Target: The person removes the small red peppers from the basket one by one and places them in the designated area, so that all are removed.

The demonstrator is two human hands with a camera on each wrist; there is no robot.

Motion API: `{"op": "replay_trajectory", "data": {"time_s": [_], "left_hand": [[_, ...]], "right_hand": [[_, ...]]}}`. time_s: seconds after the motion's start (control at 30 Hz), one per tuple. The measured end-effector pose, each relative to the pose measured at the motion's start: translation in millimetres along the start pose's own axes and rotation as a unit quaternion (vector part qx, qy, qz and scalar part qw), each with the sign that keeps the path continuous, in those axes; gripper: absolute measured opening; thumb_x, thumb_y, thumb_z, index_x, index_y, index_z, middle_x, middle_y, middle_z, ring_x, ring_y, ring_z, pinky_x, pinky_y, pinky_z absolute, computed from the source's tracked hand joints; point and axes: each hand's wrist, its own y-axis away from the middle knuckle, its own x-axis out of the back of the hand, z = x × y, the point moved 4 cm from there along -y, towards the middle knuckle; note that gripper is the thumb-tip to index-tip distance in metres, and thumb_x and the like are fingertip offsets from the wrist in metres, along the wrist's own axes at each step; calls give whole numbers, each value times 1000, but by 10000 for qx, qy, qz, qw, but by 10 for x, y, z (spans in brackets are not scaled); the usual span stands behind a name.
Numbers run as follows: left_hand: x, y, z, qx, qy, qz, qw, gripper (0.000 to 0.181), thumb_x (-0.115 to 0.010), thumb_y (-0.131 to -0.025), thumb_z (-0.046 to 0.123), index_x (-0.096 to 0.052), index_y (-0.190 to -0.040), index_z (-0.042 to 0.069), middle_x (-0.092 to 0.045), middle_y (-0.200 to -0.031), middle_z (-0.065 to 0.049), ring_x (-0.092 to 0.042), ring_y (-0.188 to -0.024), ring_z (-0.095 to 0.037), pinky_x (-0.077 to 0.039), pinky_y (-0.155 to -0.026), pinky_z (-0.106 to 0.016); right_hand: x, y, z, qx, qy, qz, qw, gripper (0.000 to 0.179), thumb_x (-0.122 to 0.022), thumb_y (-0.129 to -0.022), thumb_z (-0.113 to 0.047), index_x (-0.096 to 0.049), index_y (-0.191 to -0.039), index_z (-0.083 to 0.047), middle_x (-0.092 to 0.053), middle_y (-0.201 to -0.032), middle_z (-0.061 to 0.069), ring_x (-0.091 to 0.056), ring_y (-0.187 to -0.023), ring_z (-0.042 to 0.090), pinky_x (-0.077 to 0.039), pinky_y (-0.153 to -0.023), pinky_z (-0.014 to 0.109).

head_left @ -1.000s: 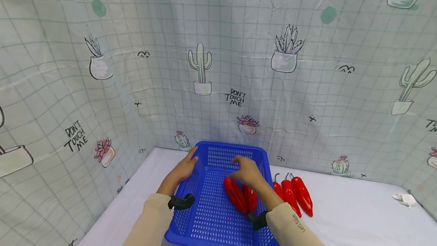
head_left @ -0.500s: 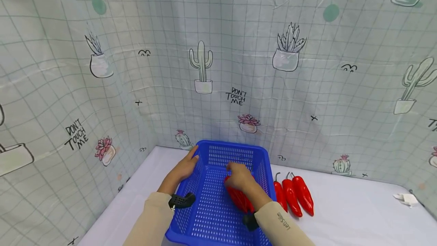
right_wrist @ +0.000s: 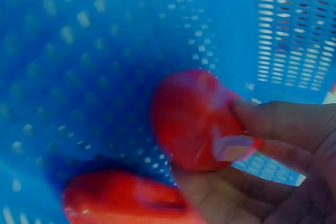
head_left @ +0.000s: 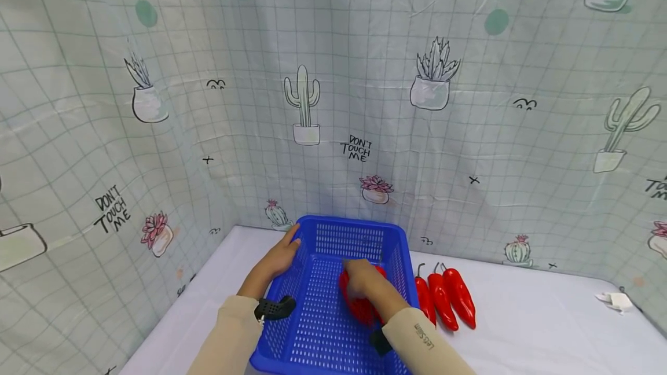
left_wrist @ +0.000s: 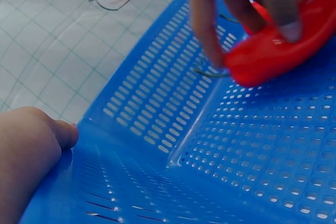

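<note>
A blue plastic basket [head_left: 312, 328] with slotted walls stands on the table, and my left hand [head_left: 278, 259] holds its left rim. In the left wrist view that hand [left_wrist: 29, 142] shows at the basket's edge. Inside the basket, toward its right side, my right hand [head_left: 365, 285] grips a glossy red chili pepper [right_wrist: 186, 119] near its stem end, thumb and fingers around it. Its green stem [left_wrist: 210, 73] sticks out past the fingertips in the left wrist view. A second red pepper [right_wrist: 123, 198] lies on the basket floor beside it, mostly hidden by the hand in the head view.
Three more red peppers [head_left: 442, 301] with curved stems lie side by side on the white table [head_left: 542, 317], just right of the basket. A small white object [head_left: 617, 301] sits at the far right. A cactus-print curtain [head_left: 333, 103] hangs behind.
My right hand has come down from above the pepper with spread fingers and taken hold of it inside the basket. The left hand stays on the rim.
</note>
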Motion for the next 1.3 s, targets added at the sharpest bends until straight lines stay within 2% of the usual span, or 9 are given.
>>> {"op": "replay_trajectory", "data": {"time_s": [0.07,0.2,0.43,0.57,0.63,0.83,1.07,1.2,1.3], "left_hand": [[1,6,-2,9,37,2,10000,54,-29,-106,16,-16,-157,6,-19,-159,-28,-19,-145,-50,-19,-115,-64],[4,5,-1,-14,27,-7,10000,54,-29,-106,16,-16,-157,6,-19,-159,-27,-19,-145,-50,-18,-115,-64],[10,-3,-5,-60,-49,20,10000,53,-29,-106,16,-17,-157,5,-22,-158,-28,-22,-144,-50,-20,-115,-64],[5,-2,5,-75,-82,16,9999,53,-29,-106,16,-17,-157,5,-22,-158,-28,-23,-144,-50,-21,-114,-64],[6,-2,9,-77,-112,24,9999,53,-29,-106,16,-17,-157,5,-23,-158,-28,-23,-143,-50,-21,-114,-64],[9,-8,-12,-32,-84,41,10000,53,-29,-106,15,-17,-157,5,-21,-158,-28,-23,-143,-51,-22,-113,-65],[6,-6,-9,-18,9,17,10000,53,-28,-106,15,-16,-157,5,-19,-159,-29,-22,-143,-51,-22,-113,-66],[-3,-7,-8,-8,16,19,10000,53,-28,-106,15,-16,-157,5,-20,-158,-29,-23,-143,-51,-22,-112,-66],[-8,-3,0,4,-1,40,10000,53,-29,-106,15,-17,-157,6,-21,-158,-29,-24,-142,-52,-23,-112,-66]], "right_hand": [[35,-12,-4,198,-271,174,9993,57,-78,-68,6,-62,-122,0,-65,-102,20,-66,-86,32,-59,-64,41],[126,-34,4,187,-1490,309,9882,63,-77,-71,6,-59,-131,1,-64,-108,24,-68,-81,31,-59,-56,38],[270,-44,31,6,-3368,269,9412,61,-74,-78,6,-55,-136,0,-67,-98,23,-69,-76,26,-60,-60,43],[337,-52,84,-34,-3983,264,9169,60,-72,-80,7,-53,-137,0,-68,-98,23,-68,-75,25,-60,-64,44],[369,-54,112,-17,-4129,306,9103,61,-71,-81,7,-52,-139,-1,-68,-99,23,-69,-75,24,-60,-66,44],[495,-38,142,132,-4214,530,9052,63,-71,-83,3,-48,-143,-2,-70,-97,21,-70,-73,20,-60,-66,41],[667,62,131,325,-4353,513,8983,63,-70,-85,3,-47,-144,-2,-68,-101,23,-69,-73,20,-60,-66,38],[731,103,191,489,-4352,492,8976,63,-68,-85,2,-46,-144,-1,-67,-103,23,-69,-73,20,-60,-67,37],[790,131,280,562,-4254,528,9017,64,-67,-86,1,-44,-146,-2,-66,-105,24,-68,-76,19,-60,-68,36]]}}
